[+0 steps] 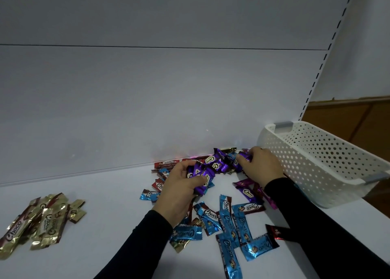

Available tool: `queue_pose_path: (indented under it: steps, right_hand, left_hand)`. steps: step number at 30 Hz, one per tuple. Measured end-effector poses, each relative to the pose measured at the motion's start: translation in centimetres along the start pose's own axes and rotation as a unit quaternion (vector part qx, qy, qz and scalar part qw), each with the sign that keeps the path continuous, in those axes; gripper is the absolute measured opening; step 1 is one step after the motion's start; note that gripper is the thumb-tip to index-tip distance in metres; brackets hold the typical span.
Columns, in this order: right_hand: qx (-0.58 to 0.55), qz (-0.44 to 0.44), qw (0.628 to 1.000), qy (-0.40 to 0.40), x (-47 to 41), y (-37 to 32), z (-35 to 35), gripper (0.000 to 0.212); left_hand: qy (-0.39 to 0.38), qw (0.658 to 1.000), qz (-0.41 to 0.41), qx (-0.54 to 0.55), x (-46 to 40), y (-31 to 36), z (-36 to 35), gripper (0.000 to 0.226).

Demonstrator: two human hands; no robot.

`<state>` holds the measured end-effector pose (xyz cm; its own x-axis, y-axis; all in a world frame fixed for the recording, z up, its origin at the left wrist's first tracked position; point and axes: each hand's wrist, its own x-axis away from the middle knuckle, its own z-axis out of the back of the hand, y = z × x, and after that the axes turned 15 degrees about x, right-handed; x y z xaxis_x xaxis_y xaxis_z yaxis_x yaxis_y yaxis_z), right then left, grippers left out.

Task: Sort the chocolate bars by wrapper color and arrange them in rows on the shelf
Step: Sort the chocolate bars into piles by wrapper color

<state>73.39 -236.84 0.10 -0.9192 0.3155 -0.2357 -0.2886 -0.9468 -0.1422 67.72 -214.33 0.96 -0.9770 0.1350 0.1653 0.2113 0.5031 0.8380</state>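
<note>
Currently purple bars (202,174) are gripped in the left hand (179,186) and pinched from the heap at twelve o'clock by the right hand (260,166); next, a purple row on the shelf (101,215) seems needed.

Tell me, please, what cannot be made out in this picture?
Head view only:
- Basket contents: hidden behind its perforated wall.
- Bars under the left hand and right hand: covered, so the count is unclear.
- Gold bars: the pile overlaps, and the left frame edge cuts it.
- Small print on the wrappers: too small to read.
</note>
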Motion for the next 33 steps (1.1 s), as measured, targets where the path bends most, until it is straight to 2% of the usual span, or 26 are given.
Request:
queue_pose_path:
  steps: [2, 4, 6, 9, 13, 17, 19, 22, 26, 29, 33]
  right_hand:
    - [-0.013, -0.009, 1.000, -0.022, -0.5, -0.5, 0.0, 0.045]
    - [-0.051, -0.013, 0.998, -0.039, -0.7, -0.9, 0.3, 0.028]
    - [-0.115, -0.014, 0.992, -0.043, -0.6, -1.0, 0.6, 0.014]
    - [-0.232, -0.025, 0.971, -0.045, 0.1, -1.0, 0.8, 0.006]
    - [-0.284, -0.023, 0.958, 0.036, 1.8, -0.8, 2.3, 0.006]
    - [-0.295, 0.030, 0.948, 0.117, 4.2, -2.4, 5.0, 0.009]
    - [-0.316, 0.056, 0.938, 0.132, 5.5, -3.9, 6.1, 0.008]
    - [-0.397, 0.096, 0.908, 0.096, 8.1, -7.5, 7.5, 0.006]
    - [-0.500, 0.146, 0.853, 0.001, 12.1, -14.7, 7.6, 0.005]
    - [-0.529, 0.185, 0.825, -0.070, 15.1, -20.8, 6.6, 0.006]
    - [-0.535, 0.236, 0.797, -0.148, 19.7, -29.0, 5.7, 0.004]
  left_hand:
    - [0.002, 1.000, -0.004, 0.006, -0.2, 0.0, 0.3, 0.041]
    - [0.007, 1.000, -0.005, 0.010, -0.3, 0.0, 0.4, 0.041]
    - [0.009, 1.000, -0.005, 0.011, -0.4, 0.1, 0.5, 0.041]
    - [0.006, 1.000, -0.009, 0.015, -0.4, 0.2, 0.6, 0.042]
    - [0.011, 0.999, -0.029, 0.019, 0.0, 0.7, 0.9, 0.041]
    - [0.025, 0.997, -0.069, 0.033, 1.4, 2.2, 2.0, 0.039]
    - [0.030, 0.995, -0.089, 0.024, 2.7, 3.2, 3.1, 0.037]
    - [0.050, 0.987, -0.148, -0.028, 5.0, 5.3, 6.3, 0.037]
    - [0.114, 0.968, -0.208, -0.083, 9.1, 8.7, 12.4, 0.038]
    - [0.178, 0.951, -0.232, -0.097, 12.8, 11.5, 17.7, 0.037]
    - [0.263, 0.912, -0.275, -0.150, 17.8, 14.8, 25.0, 0.039]
